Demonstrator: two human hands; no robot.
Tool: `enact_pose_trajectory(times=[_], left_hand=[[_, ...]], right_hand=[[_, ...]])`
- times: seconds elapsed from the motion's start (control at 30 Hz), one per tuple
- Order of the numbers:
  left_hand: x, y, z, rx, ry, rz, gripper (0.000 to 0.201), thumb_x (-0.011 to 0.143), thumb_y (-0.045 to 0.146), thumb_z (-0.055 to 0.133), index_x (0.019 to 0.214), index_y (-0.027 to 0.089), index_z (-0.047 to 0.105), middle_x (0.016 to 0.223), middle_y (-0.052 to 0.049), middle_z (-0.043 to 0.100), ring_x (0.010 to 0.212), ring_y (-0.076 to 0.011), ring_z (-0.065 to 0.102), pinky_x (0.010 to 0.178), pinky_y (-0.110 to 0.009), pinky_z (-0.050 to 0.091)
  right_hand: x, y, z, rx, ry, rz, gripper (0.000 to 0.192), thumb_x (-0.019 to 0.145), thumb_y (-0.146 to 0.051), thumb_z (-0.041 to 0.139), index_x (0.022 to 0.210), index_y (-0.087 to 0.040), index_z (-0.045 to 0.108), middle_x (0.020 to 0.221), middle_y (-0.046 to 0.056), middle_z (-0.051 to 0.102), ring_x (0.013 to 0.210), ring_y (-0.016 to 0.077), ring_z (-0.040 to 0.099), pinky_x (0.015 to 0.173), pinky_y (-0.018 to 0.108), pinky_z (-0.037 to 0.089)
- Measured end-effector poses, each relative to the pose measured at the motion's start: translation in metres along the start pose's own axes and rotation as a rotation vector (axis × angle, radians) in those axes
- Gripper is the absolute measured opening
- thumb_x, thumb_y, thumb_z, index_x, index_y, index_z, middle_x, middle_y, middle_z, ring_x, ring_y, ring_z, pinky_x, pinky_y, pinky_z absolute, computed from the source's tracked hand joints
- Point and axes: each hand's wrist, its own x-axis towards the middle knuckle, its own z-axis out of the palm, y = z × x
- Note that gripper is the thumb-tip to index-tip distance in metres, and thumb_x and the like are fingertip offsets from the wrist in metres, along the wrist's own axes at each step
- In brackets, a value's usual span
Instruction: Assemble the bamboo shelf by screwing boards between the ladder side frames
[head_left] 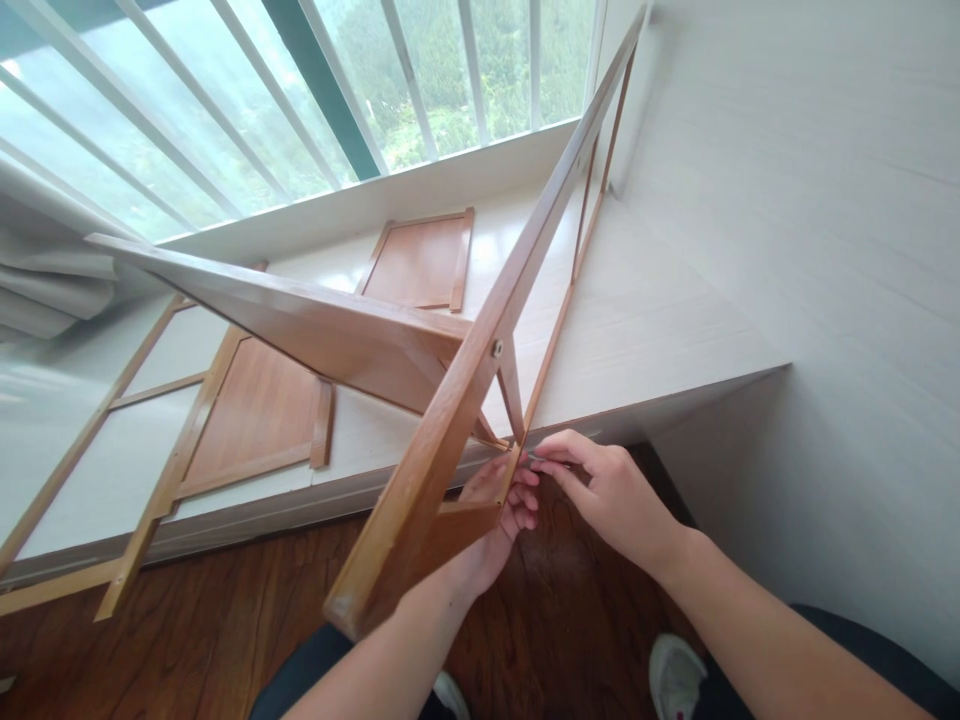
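Observation:
A wooden ladder-like side frame (480, 360) leans across the view, with a wooden shelf board (315, 325) joined to it by a metal bolt (496, 348). My left hand (491, 530) grips the frame's lower crossbar from underneath, fingers curled around it. My right hand (611, 490) pinches a small metal piece against the frame's corner, just right of the left fingers; the piece itself is mostly hidden.
A white window ledge (645, 340) carries two loose wooden panels (424, 262) (259, 415) and another side frame (112, 420) lying flat. Barred window behind, white wall on the right, dark wood floor (225, 620) below with my shoes.

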Motion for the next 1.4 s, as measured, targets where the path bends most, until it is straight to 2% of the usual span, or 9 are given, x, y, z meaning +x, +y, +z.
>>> enact_pose_trajectory(times=[0.17, 0.33, 0.53, 0.83, 1.0, 1.3, 1.4], left_hand=[[0.001, 0.005, 0.002, -0.106, -0.016, -0.055, 0.034, 0.084, 0.043, 0.081, 0.097, 0.013, 0.072, 0.09, -0.007, 0.074, 0.068, -0.0121, 0.066, 0.054, -0.021, 0.054], [0.002, 0.004, 0.006, -0.179, 0.021, -0.082, 0.035, 0.083, 0.041, 0.083, 0.104, 0.016, 0.071, 0.086, -0.004, 0.075, 0.064, -0.0096, 0.064, 0.053, -0.018, 0.053], [0.004, 0.001, 0.008, -0.207, 0.014, -0.031, 0.04, 0.076, 0.039, 0.089, 0.105, 0.019, 0.069, 0.084, -0.002, 0.075, 0.062, -0.009, 0.063, 0.053, -0.018, 0.054], [0.009, -0.001, 0.009, -0.212, 0.105, -0.013, 0.037, 0.07, 0.035, 0.093, 0.09, 0.016, 0.069, 0.076, -0.001, 0.072, 0.057, -0.0078, 0.06, 0.05, -0.016, 0.05], [0.01, -0.001, 0.009, -0.2, 0.1, 0.001, 0.033, 0.074, 0.035, 0.091, 0.089, 0.015, 0.07, 0.076, -0.002, 0.073, 0.057, -0.0074, 0.059, 0.05, -0.016, 0.051], [0.008, 0.0, 0.011, -0.203, 0.129, 0.01, 0.037, 0.069, 0.035, 0.094, 0.088, 0.015, 0.07, 0.074, -0.002, 0.072, 0.056, -0.0074, 0.059, 0.048, -0.016, 0.051], [0.009, 0.0, 0.012, -0.207, 0.13, 0.011, 0.035, 0.069, 0.032, 0.094, 0.088, 0.014, 0.071, 0.073, -0.002, 0.072, 0.056, -0.0075, 0.06, 0.048, -0.016, 0.051]], right_hand=[[-0.001, 0.002, 0.0, -0.121, 0.107, -0.145, 0.007, 0.096, -0.02, 0.065, 0.091, -0.022, 0.07, 0.088, 0.002, 0.076, 0.079, 0.0169, 0.071, 0.076, 0.029, 0.055], [0.002, 0.003, 0.003, -0.171, 0.165, -0.273, 0.011, 0.097, -0.02, 0.064, 0.087, -0.021, 0.069, 0.079, 0.002, 0.074, 0.071, 0.015, 0.068, 0.069, 0.028, 0.053], [0.004, 0.004, 0.001, -0.231, 0.163, -0.316, 0.013, 0.096, -0.018, 0.064, 0.084, -0.02, 0.067, 0.074, 0.002, 0.07, 0.067, 0.0142, 0.064, 0.066, 0.028, 0.05], [0.01, 0.005, -0.004, -0.26, 0.147, -0.388, 0.01, 0.094, -0.015, 0.066, 0.085, -0.02, 0.067, 0.075, 0.0, 0.071, 0.067, 0.0127, 0.061, 0.066, 0.027, 0.048], [0.01, 0.005, -0.002, -0.278, 0.158, -0.396, 0.01, 0.095, -0.014, 0.065, 0.087, -0.02, 0.066, 0.074, 0.0, 0.07, 0.066, 0.0128, 0.059, 0.065, 0.027, 0.047], [0.006, 0.003, 0.005, -0.319, 0.233, -0.41, 0.013, 0.097, -0.015, 0.063, 0.084, -0.018, 0.066, 0.071, 0.001, 0.066, 0.065, 0.0125, 0.057, 0.064, 0.026, 0.046], [0.005, 0.004, 0.008, -0.316, 0.234, -0.373, 0.013, 0.097, -0.016, 0.064, 0.084, -0.018, 0.068, 0.07, 0.001, 0.066, 0.064, 0.0125, 0.058, 0.065, 0.026, 0.046]])
